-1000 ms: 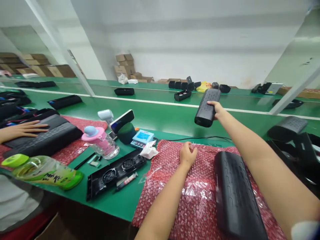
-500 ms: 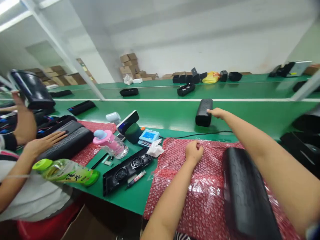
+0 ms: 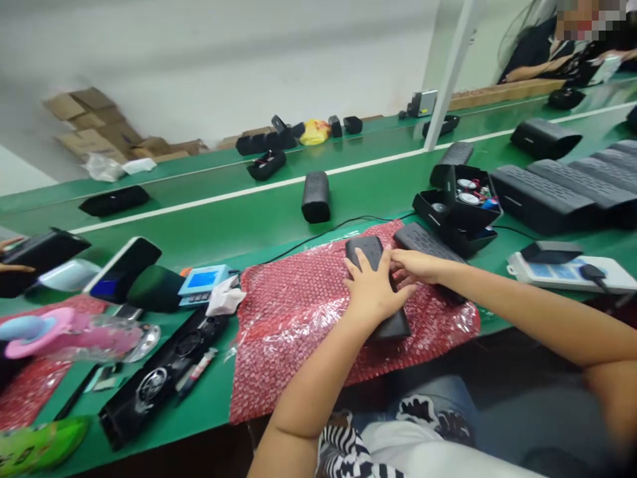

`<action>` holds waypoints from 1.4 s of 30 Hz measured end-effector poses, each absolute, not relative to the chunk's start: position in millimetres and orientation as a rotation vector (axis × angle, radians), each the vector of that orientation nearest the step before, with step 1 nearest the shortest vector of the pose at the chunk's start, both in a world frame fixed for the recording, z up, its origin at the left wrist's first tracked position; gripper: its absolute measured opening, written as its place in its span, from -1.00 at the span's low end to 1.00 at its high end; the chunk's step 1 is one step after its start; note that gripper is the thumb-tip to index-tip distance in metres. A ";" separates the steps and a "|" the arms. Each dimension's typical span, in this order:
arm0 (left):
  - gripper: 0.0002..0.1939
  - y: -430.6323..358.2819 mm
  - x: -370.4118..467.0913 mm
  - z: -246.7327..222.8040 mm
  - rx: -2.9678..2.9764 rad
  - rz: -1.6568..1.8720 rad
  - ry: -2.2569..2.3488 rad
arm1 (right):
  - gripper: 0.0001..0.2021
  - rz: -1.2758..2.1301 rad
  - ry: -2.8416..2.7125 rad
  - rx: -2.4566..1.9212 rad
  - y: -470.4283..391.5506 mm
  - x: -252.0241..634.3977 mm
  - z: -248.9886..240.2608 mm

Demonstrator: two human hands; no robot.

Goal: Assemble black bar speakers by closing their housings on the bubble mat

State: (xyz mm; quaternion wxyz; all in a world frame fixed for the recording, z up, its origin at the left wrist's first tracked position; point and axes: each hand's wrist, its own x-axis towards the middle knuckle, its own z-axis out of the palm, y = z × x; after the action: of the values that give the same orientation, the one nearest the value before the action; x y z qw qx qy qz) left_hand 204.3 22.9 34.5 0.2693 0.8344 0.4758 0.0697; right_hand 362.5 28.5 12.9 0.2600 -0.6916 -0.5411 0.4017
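A black speaker casing (image 3: 393, 326) lies lengthwise on red bubble wrap (image 3: 283, 318) in front of me. My left hand (image 3: 373, 289) rests over its top with spread fingers, the thumb reaching toward its right side. Against the casing's upper right side is my right hand (image 3: 415, 265), fingers slightly bent and apart. Some of its fingertips are hidden behind the left hand. A second dark casing (image 3: 423, 242) lies under and behind my right wrist, partly covered.
A lone black speaker (image 3: 316, 197) stands on the green bench beyond. Opened housings with wired drivers (image 3: 470, 192), finished speakers (image 3: 542, 192) and a power strip (image 3: 612, 273) lie right. A blue-screened device (image 3: 203, 285), tissue (image 3: 225, 297), grille panel (image 3: 159, 378) and pink-lidded bottle (image 3: 84, 335) sit left.
The view has swung right. My right hand has come back from the speaker on the bench to the bubble wrap. My left hand, formerly curled on the wrap, is now spread over a casing.
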 end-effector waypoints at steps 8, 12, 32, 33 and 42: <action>0.11 52.7 171.5 20.5 2.115 0.358 1.247 | -0.36 0.609 -2.106 -1.379 12.4 389.5 -0.1; 0.15 73.4 134.7 -7.8 1.830 0.757 0.996 | -0.25 0.217 -2.462 -1.010 24.7 380.4 -5.2; 0.29 68.7 131.4 50.3 2.341 -0.171 1.025 | 0.05 -0.379 -2.072 -1.144 -20.2 303.1 -61.5; 0.27 66.7 132.8 50.9 2.369 -0.148 1.023 | 0.03 -0.372 -2.077 -1.152 -21.5 303.6 -62.0; 0.05 85.4 119.1 57.4 1.852 0.258 0.793 | -0.27 -0.414 -2.132 -0.988 -26.6 315.4 -67.2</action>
State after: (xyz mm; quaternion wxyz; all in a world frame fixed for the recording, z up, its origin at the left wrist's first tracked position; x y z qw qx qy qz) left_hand 119.1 85.4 57.4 0.5271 0.7748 0.3318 0.1080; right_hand 315.4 -26.6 -67.2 0.3689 -0.3847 -0.8306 -0.1614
